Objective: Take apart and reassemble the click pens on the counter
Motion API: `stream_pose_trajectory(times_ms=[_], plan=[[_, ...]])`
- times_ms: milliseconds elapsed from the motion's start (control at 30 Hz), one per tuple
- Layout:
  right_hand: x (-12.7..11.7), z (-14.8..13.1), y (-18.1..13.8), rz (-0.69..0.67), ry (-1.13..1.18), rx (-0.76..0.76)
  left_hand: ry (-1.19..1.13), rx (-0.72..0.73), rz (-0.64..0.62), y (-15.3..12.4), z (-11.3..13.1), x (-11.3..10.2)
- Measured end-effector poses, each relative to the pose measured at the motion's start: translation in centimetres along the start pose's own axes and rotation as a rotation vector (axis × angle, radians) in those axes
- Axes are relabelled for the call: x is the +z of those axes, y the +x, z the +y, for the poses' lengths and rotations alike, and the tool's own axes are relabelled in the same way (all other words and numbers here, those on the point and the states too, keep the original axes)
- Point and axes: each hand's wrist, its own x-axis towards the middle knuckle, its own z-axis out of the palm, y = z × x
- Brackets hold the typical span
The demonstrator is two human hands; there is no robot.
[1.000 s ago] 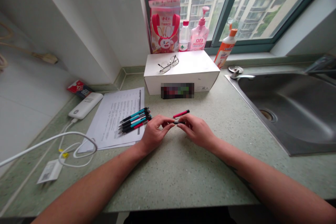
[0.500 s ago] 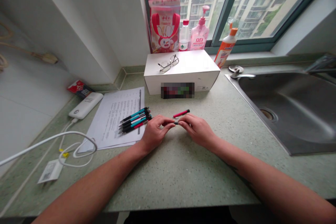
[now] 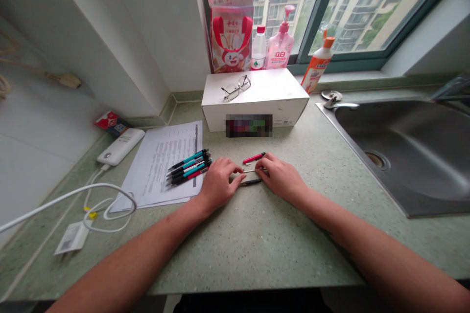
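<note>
left hand (image 3: 222, 181): thumb and fingers parted, beside black pen barrel (image 3: 251, 182) | right hand (image 3: 281, 177): pinches thin pen refill (image 3: 249, 171) | red pen barrel (image 3: 253, 158) just beyond

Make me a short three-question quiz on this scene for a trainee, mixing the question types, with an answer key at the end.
1. Multiple choice: what lies on top of the white box?
A) a pump bottle
B) a pair of glasses
C) a power bank

2. True or false: the sink is to the right of the white box in the picture.

3. Short answer: where is the thin pale rod?

Key: 1. B. 2. True. 3. Between the left hand and the right hand.
</note>
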Motion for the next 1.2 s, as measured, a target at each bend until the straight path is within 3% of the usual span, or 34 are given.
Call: stream_pose_trajectory(times_ms=[567,933,1200], plan=[[-0.6,0.0,0.0,-0.048,-0.089,0.047,0.123,-0.071,-0.016,0.3,-0.6,0.4],[1.3,-0.8,0.7,-0.011,-0.029,-0.09,0.134,-0.046,-0.012,0.5,0.0,0.6],[0.2,0.4,1.4,0.211,-0.031,-0.18,0.203,0.05,-0.023,0.6,0.2,0.9]])
